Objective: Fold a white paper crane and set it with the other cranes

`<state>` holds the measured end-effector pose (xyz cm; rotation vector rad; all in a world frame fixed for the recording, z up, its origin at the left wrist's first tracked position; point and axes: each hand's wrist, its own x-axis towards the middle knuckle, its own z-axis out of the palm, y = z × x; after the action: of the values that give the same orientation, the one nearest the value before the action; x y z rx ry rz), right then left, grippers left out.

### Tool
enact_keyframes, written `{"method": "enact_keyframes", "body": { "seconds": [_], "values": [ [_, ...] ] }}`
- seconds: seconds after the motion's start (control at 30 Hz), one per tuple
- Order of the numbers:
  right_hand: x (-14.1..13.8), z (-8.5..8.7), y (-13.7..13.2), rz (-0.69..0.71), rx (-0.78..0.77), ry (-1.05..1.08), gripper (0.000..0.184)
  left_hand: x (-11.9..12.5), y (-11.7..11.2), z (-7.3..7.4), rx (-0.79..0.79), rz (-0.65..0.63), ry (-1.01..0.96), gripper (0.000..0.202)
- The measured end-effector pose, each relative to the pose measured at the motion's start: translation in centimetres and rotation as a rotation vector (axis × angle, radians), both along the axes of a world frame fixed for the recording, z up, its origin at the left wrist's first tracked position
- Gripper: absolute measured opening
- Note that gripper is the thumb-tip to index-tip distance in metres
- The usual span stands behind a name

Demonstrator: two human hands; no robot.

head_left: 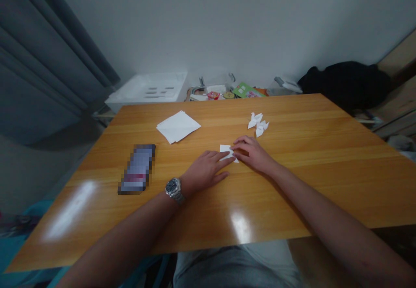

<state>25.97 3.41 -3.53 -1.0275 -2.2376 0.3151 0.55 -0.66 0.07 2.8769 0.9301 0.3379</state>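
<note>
A small piece of folded white paper (224, 148) lies on the wooden table in front of me, partly covered by my fingers. My left hand (208, 168), a metal watch (173, 188) on its wrist, rests flat with fingers stretched, their tips pressing the paper down. At the paper's right edge, my right hand (253, 153) has its thumb and curved fingers closed on it. Two folded white paper birds (259, 124) stand just beyond the right hand. To the far left of the hands is a stack of white paper sheets (178, 126), turned cornerwise.
A phone (138, 168), its screen blurred out, lies on the table (308, 149) at the left. Behind the far edge are a white tray-like box (152, 86), a green booklet (247, 90) and other small items. A black cloth heap (344, 82) is at the back right.
</note>
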Motion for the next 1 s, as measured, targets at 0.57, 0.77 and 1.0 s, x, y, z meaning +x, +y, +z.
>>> {"method": "enact_keyframes", "body": {
  "seconds": [0.57, 0.77, 1.0],
  "values": [
    [-0.6, 1.3, -0.6, 0.233, 0.016, -0.020, 0.019, 0.0, 0.7, -0.3, 0.051, 0.157, -0.063, 0.031],
    [-0.9, 1.4, -1.0, 0.289, -0.014, -0.001, 0.014, 0.4, 0.7, -0.3, 0.050, 0.200, -0.089, 0.030],
    [-1.1, 1.4, -1.1, 0.276, -0.037, -0.007, 0.015, 0.4, 0.7, -0.3, 0.013, 0.219, -0.118, 0.026]
  ]
}}
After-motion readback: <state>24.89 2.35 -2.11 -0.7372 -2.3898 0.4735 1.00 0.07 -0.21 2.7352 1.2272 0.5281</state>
